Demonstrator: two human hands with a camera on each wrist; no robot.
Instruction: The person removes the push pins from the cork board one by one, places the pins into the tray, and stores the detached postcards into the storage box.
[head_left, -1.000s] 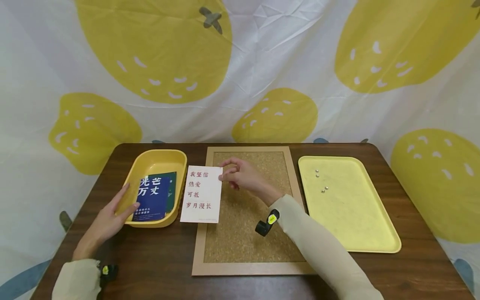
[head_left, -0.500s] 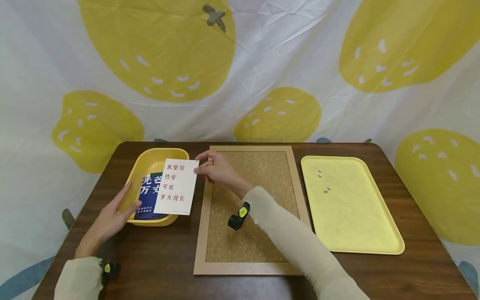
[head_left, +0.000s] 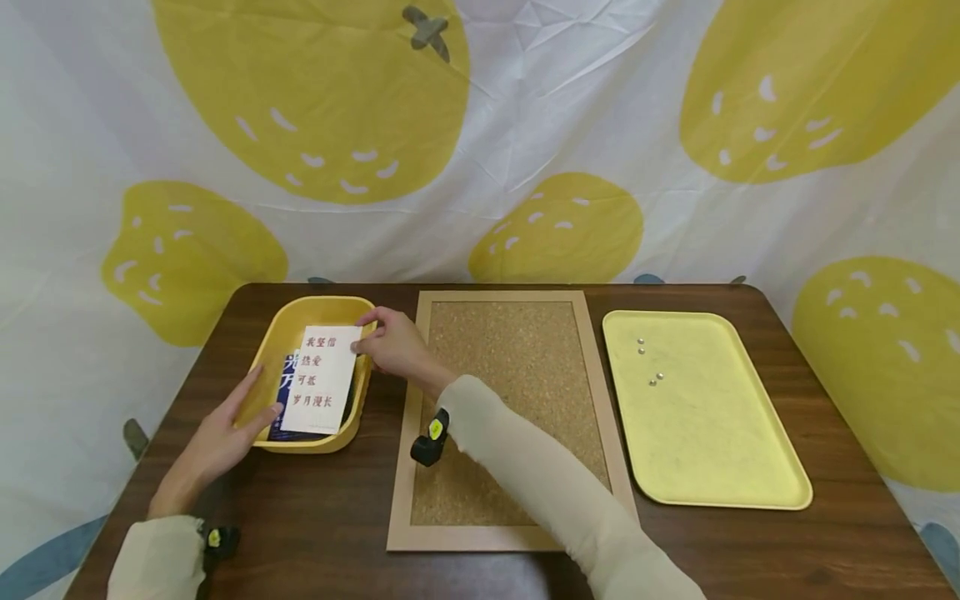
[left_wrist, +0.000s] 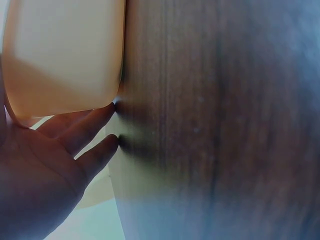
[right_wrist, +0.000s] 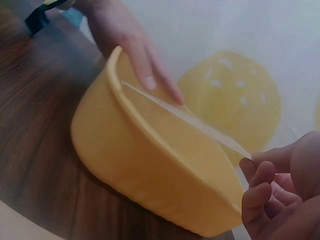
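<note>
A white card [head_left: 322, 379] printed with red Chinese characters hangs over the yellow plastic bin [head_left: 365, 392] in the head view. My right hand [head_left: 393, 343] pinches its upper right corner between thumb and fingers. From the right wrist view, the card [right_wrist: 190, 117] appears edge-on, level with the bin's rim. Beneath it, a dark blue card [head_left: 287, 396] with white characters lies inside the bin, mostly covered. My left hand [head_left: 225, 433] holds the bin's left side, thumb over the rim and the other fingers along the outer wall; the left wrist view shows those fingers [left_wrist: 92, 127] down by the tabletop.
A wood-framed cork board [head_left: 517, 400] lies mid-table, with my right forearm crossing over it. To its right is a pale yellow tray [head_left: 720, 417] holding several small silvery pieces [head_left: 652, 382]. A fruit-patterned curtain [head_left: 555, 108] stands behind the table.
My right hand has carried the white card leftward, from above the board's left edge to over the bin, where it now covers most of the blue card. My left hand stays on the bin.
</note>
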